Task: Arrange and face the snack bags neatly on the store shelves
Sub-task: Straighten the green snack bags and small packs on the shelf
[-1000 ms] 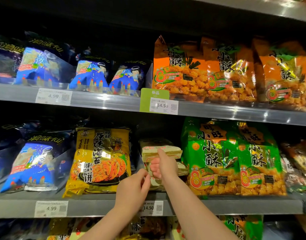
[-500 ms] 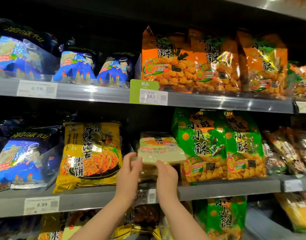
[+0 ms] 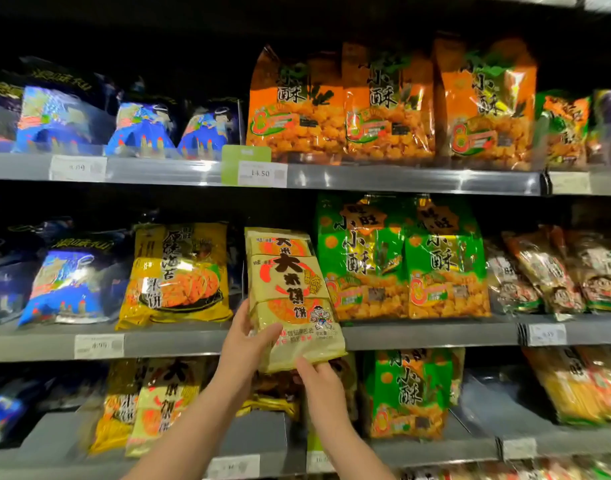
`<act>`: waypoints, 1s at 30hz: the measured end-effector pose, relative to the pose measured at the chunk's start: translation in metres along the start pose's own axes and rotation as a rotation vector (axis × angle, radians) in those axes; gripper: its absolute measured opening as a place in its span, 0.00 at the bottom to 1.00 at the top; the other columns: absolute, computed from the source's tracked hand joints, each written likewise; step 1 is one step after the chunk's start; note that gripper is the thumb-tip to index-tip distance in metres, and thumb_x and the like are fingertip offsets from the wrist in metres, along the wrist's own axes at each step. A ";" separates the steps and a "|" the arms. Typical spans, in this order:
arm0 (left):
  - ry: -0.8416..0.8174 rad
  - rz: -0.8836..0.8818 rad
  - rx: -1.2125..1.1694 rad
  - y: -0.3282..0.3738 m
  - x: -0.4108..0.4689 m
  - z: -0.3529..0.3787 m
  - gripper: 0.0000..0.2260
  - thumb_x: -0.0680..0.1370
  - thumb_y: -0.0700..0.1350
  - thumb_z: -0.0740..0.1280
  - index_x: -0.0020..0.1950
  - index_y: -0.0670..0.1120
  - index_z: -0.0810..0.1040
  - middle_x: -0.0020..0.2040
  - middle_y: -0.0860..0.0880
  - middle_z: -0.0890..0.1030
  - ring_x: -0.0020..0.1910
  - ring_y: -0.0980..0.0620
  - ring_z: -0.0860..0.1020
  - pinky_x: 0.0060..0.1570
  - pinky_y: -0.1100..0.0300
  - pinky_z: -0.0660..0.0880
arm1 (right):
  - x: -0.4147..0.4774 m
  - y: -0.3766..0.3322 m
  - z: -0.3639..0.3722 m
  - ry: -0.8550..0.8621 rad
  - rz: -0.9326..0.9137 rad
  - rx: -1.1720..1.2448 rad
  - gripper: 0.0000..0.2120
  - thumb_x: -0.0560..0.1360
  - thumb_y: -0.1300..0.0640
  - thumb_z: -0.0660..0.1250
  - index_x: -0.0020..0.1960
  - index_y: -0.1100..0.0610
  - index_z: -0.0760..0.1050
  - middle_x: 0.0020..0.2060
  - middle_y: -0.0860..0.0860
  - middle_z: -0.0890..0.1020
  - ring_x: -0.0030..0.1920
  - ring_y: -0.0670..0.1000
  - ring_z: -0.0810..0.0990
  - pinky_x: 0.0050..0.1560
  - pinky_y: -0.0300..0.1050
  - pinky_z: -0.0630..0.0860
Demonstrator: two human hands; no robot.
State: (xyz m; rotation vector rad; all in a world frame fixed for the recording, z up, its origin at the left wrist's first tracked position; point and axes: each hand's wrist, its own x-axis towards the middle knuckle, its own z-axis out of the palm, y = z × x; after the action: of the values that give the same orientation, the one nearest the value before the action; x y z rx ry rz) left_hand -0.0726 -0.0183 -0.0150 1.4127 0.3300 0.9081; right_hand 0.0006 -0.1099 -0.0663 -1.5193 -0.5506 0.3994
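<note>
I hold the pale rice-cracker bag (image 3: 290, 299) in front of the middle shelf (image 3: 418, 336), printed face toward me. The bag is tilted, with its top leaning left. Its upper part stands over the shelf and its bottom edge hangs below the shelf's front rail. I cannot tell whether it touches the shelf.

My left hand (image 3: 243, 344) grips the bag's lower left side, thumb across the front and fingers behind. My right hand (image 3: 319, 379) grips the bottom right corner from below. Its thumb is at the bottom edge, and its fingers go behind the bag, out of sight.

On the middle shelf:
- A second pale bag (image 3: 278, 242) stands directly behind the held one.
- A yellow bag (image 3: 179, 271) stands to the left of that slot, facing front.
- Two green bags (image 3: 363, 258) stand to the right of the slot, side by side and upright.
- A blue bag (image 3: 65, 285) leans back toward the shelf's left end.
- Brown-printed bags (image 3: 546, 275) lie slanted toward its right end.

Above the middle shelf, the upper shelf (image 3: 401, 180) carries three orange bags (image 3: 297, 105) and smaller blue bags (image 3: 141, 128). A green price tag (image 3: 261, 173) reading 14.50 is fixed to its rail.

Below the middle shelf, the lower shelf (image 3: 435, 448) holds a further green bag (image 3: 408, 393) and more pale bags (image 3: 151, 403), which are blurred.
</note>
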 end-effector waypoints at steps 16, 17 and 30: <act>-0.023 -0.268 0.026 -0.138 -0.130 0.016 0.39 0.56 0.34 0.74 0.65 0.52 0.68 0.59 0.44 0.78 0.56 0.44 0.78 0.47 0.49 0.79 | -0.057 0.140 -0.097 -0.045 0.484 -0.157 0.26 0.70 0.51 0.71 0.65 0.58 0.71 0.61 0.53 0.77 0.61 0.54 0.75 0.62 0.49 0.72; -0.029 -0.299 0.014 -0.148 -0.130 0.018 0.40 0.54 0.33 0.74 0.64 0.49 0.68 0.59 0.42 0.77 0.55 0.44 0.78 0.44 0.52 0.80 | -0.054 0.151 -0.100 -0.055 0.500 -0.180 0.28 0.69 0.51 0.71 0.67 0.58 0.70 0.62 0.53 0.77 0.60 0.54 0.76 0.63 0.50 0.72; -0.073 -0.522 0.008 -0.227 -0.084 0.044 0.35 0.60 0.30 0.70 0.62 0.55 0.69 0.57 0.46 0.80 0.57 0.44 0.78 0.53 0.44 0.77 | -0.020 0.182 -0.130 0.013 0.414 -0.107 0.34 0.74 0.48 0.68 0.74 0.52 0.57 0.68 0.53 0.70 0.63 0.55 0.72 0.62 0.48 0.72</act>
State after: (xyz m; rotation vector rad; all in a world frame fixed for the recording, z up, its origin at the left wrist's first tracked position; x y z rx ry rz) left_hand -0.0173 -0.0865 -0.2445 1.2757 0.6127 0.4267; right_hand 0.0751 -0.2235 -0.2455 -1.7401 -0.2457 0.6865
